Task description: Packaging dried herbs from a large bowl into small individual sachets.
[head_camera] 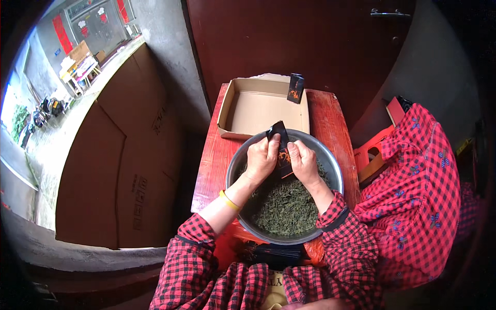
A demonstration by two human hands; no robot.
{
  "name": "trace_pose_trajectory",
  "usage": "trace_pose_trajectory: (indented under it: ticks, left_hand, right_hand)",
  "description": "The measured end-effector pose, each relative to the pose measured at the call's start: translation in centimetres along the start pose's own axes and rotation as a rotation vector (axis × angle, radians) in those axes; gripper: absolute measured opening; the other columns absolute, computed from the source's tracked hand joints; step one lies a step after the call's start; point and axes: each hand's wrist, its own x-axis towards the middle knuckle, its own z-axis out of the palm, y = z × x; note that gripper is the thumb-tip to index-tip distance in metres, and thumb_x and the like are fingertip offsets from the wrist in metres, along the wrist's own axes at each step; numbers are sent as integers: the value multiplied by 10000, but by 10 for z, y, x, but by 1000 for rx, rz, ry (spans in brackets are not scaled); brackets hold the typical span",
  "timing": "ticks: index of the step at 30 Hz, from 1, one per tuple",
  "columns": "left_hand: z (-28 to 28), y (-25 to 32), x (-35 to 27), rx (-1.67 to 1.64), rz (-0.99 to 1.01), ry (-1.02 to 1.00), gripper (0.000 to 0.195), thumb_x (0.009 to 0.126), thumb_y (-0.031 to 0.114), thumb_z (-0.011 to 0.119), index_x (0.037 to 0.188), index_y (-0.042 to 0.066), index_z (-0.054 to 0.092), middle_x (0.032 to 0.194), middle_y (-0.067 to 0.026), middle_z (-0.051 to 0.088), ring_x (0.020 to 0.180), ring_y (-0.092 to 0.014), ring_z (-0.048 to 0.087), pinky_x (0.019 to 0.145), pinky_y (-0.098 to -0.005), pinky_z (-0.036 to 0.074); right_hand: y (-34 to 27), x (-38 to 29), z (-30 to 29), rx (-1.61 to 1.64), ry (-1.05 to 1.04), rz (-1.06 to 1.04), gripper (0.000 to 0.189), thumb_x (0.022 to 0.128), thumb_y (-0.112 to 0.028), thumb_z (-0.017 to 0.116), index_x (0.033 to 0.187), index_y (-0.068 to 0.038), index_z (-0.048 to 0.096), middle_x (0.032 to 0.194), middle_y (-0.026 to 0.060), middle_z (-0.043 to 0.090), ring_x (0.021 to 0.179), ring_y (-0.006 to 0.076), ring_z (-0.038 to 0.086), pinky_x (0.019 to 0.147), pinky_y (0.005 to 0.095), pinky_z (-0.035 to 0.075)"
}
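A small black packet with orange print (285, 155) is held between both hands over a round metal basin. My left hand (262, 157) grips its upper left edge, thumb on its face. My right hand (304, 161) pinches its right edge. Dried green leaves, looking like tea (288, 211), lie in the metal basin (337, 166). Behind it, an open shallow cardboard box (267, 106) has a similar black packet (295, 88) standing at its back right corner. A stack of flat black packets (277, 254) lies in an orange-red plastic bag (316, 250) near my lap.
The basin and box rest on a red wooden table (211, 166). A large cardboard piece (116, 155) stands at the left. At the right are a red plastic chair (374, 145) and a red-and-black checked garment (418, 193). A dark red door (290, 38) is behind the table.
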Motion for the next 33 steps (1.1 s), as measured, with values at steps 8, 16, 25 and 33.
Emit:
trace_pose_trajectory:
  ticks: [8, 16, 25, 33]
  left_hand:
    - [4, 19, -11, -57, 89, -234, 417, 1036, 324, 467, 806, 4, 605, 682, -243, 599, 653, -446, 614, 555, -485, 465]
    - [2, 10, -7, -47, 12, -43, 472, 1047, 330, 431, 726, 30, 605, 647, -205, 610, 600, -413, 615, 512, -485, 459]
    - [5, 23, -13, -9, 171, -98, 376, 1033, 255, 471, 754, 19, 564, 639, -214, 574, 584, -418, 600, 504, -477, 448]
    - [1, 8, -10, -42, 48, -111, 424, 1053, 281, 438, 762, 2, 571, 636, -206, 573, 580, -390, 608, 524, -449, 446]
  right_hand:
    - [3, 5, -5, 87, 176, 7, 421, 1035, -323, 522, 741, -22, 515, 581, 73, 489, 523, 168, 455, 506, 339, 398]
    - [-20, -1, 0, 135, 146, 23, 344, 1031, -283, 538, 796, -33, 549, 590, 67, 492, 541, 144, 459, 515, 333, 407]
    - [-11, 4, -8, 124, 198, 72, 397, 1040, -326, 510, 783, -25, 529, 602, 59, 483, 561, 141, 449, 524, 343, 406]
    - [-11, -1, -1, 95, 147, 8, 324, 1021, -269, 554, 802, -30, 556, 601, 80, 517, 543, 168, 509, 520, 343, 426]
